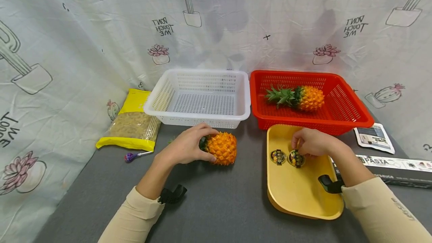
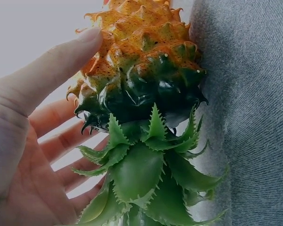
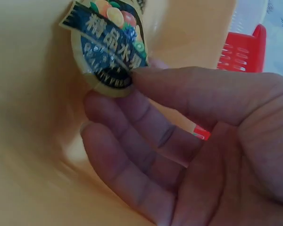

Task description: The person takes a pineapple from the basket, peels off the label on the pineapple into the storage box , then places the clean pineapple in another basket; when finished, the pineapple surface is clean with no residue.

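On the grey table in front of the white basket lies an orange toy pineapple (image 1: 221, 148) with green leaves. My left hand (image 1: 189, 146) holds it near the leafy end, thumb on one side and fingers on the other. The left wrist view shows the thumb against the spiky skin of the pineapple (image 2: 141, 61). Over the yellow tray (image 1: 297, 194), my right hand (image 1: 312, 142) pinches a black and gold fruit sticker (image 1: 296, 158) between thumb and fingers. Fruit pictures show on that sticker (image 3: 108, 47) in the right wrist view. A second similar sticker (image 1: 278, 157) lies in the tray.
Behind stand a white basket (image 1: 155, 102) and a red basket (image 1: 351, 104) with another pineapple (image 1: 310, 98) inside. To the left lie a yellow bag (image 1: 131, 123) and a lollipop (image 1: 129, 157). A pasta box (image 1: 388, 168) and a white packet (image 1: 374, 138) lie right.
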`<state>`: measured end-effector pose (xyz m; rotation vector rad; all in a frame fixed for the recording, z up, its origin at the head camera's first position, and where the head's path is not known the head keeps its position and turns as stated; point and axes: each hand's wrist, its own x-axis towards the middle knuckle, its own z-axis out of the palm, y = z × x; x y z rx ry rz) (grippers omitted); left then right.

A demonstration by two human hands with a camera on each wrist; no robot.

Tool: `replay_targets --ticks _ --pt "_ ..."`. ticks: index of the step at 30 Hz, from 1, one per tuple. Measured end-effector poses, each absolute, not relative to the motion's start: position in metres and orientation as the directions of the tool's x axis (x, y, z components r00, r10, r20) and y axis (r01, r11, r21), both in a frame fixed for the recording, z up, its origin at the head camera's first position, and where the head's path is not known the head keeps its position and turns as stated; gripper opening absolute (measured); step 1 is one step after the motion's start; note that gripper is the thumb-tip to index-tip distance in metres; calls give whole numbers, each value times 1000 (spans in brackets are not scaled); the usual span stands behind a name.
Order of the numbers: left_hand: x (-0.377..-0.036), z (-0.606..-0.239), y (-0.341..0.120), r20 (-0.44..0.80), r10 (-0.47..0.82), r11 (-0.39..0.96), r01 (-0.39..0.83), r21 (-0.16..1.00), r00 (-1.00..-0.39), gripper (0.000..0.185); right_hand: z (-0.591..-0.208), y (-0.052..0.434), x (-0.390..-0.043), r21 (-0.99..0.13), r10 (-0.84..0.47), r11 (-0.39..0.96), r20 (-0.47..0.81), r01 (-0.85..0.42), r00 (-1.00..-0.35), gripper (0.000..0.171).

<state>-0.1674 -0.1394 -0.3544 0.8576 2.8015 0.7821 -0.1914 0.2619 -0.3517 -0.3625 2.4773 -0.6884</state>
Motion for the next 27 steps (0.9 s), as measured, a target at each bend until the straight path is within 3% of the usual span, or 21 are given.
replay_targets --ticks 11,18,27 --pt "-168 -354 -140 42 547 710 490 506 -836 74 -346 261 -191 -433 -370 885 -426 -173 -825 25" --pt "-169 -354 -141 32 543 717 484 501 -839 74 -327 256 -192 -437 -403 875 -416 -209 -815 29" --pt "-169 -355 -140 26 541 719 478 505 -841 75 -310 239 -191 -520 -495 799 -282 -303 -822 33"
